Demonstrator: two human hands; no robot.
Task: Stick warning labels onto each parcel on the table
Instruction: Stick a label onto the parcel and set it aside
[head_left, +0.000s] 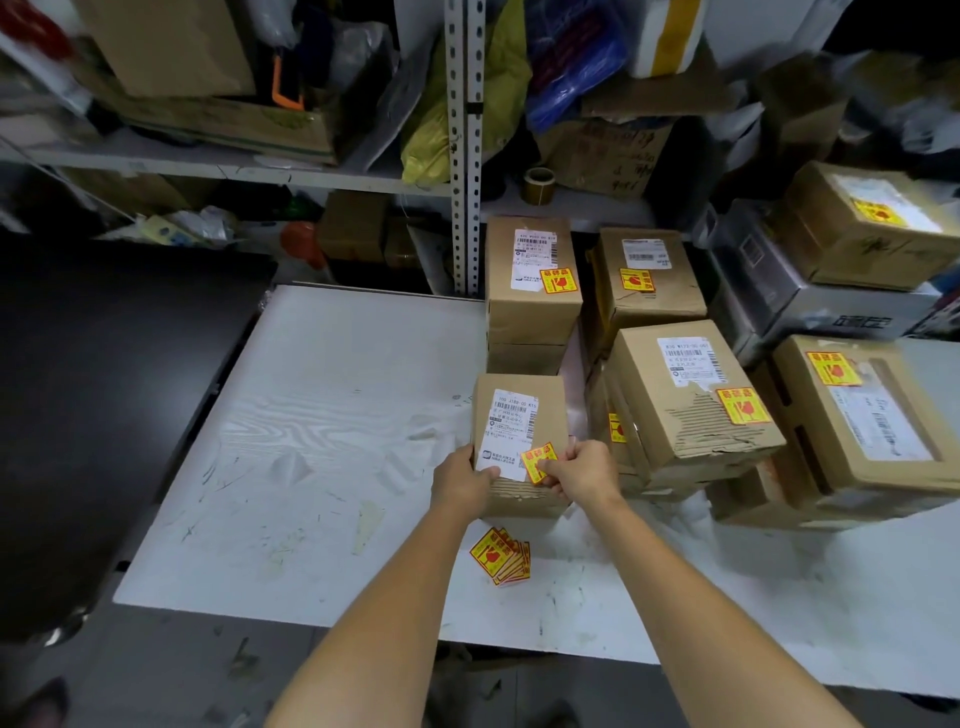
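Note:
A small brown parcel (519, 415) with a white shipping slip lies on the white table (322, 415) in front of me. My left hand (462, 483) grips its near left corner. My right hand (579, 475) pinches a yellow-and-red warning label (537, 460) that lies on the parcel's top, next to the slip's lower right corner. A fanned stack of the same warning labels (501, 556) lies on the table just below the parcel, between my forearms.
Several cardboard parcels (691, 400) with yellow labels are stacked at the right and behind, one tall box (532, 280) at the back. Cluttered metal shelves (462, 156) rise behind the table. A dark surface (104, 389) lies to the left.

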